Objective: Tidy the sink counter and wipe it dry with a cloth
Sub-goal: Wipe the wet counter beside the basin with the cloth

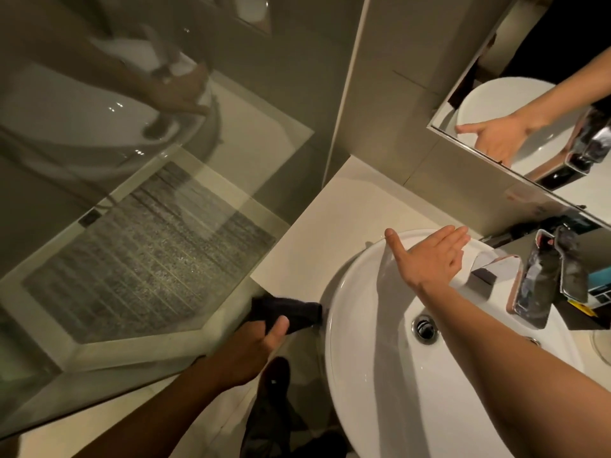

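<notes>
A white round basin (370,358) sits on a pale counter (357,206). My left hand (254,348) grips a dark cloth (291,310) at the counter's front left edge, just left of the basin rim. Flat and with fingers spread, my right hand (429,256) hovers over the basin's far rim, holding nothing. A chrome faucet (542,279) stands at the basin's right side.
A mirror (545,104) on the wall behind the counter reflects my right hand and the basin. A glass shower screen (139,226) stands to the left. Dark boxes (595,292) lie on the counter behind the faucet. The basin drain (425,327) is open.
</notes>
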`<act>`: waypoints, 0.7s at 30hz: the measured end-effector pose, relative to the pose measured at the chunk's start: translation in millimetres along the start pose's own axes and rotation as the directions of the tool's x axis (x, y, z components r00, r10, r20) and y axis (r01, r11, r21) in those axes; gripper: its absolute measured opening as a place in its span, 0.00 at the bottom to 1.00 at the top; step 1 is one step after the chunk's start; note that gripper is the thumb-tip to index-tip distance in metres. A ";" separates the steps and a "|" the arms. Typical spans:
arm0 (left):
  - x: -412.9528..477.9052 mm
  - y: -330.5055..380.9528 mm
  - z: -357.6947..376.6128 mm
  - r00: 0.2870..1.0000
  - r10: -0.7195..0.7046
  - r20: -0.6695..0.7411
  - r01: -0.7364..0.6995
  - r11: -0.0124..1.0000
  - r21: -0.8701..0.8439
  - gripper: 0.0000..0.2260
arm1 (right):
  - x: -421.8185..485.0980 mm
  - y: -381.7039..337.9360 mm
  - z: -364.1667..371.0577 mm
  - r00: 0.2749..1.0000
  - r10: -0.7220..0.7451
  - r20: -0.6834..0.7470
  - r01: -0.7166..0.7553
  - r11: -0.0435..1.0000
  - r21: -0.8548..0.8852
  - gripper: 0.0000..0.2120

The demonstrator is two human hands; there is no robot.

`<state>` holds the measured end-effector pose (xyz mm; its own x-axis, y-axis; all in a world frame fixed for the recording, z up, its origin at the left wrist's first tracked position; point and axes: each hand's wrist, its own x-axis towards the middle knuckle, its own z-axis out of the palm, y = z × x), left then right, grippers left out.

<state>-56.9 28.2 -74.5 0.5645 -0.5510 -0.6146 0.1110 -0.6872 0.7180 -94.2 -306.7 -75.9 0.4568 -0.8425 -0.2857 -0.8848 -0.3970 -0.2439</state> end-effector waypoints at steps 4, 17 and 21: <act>3.1 23.0 -23.7 0.973 -0.175 -0.153 0.122 0.945 -0.304 0.25 | 1.0 -0.3 -4.5 1.000 0.004 0.028 -0.004 1.000 0.000 0.64; 165.2 196.9 -46.6 0.988 0.140 -0.060 -0.152 0.884 -0.443 0.34 | -0.3 10.2 -8.8 0.996 0.090 -0.024 -0.088 0.992 0.089 0.67; 232.2 261.0 4.7 0.918 0.353 0.181 -0.366 0.930 0.038 0.39 | 2.3 12.3 -8.1 0.994 0.101 -0.028 -0.099 0.992 0.072 0.67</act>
<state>99.3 -281.3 -31.3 0.4089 -0.8343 -0.3697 -0.1343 -0.4557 0.8800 -104.8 -316.5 -72.1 0.3619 -0.8883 -0.2827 -0.9168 -0.2844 -0.2802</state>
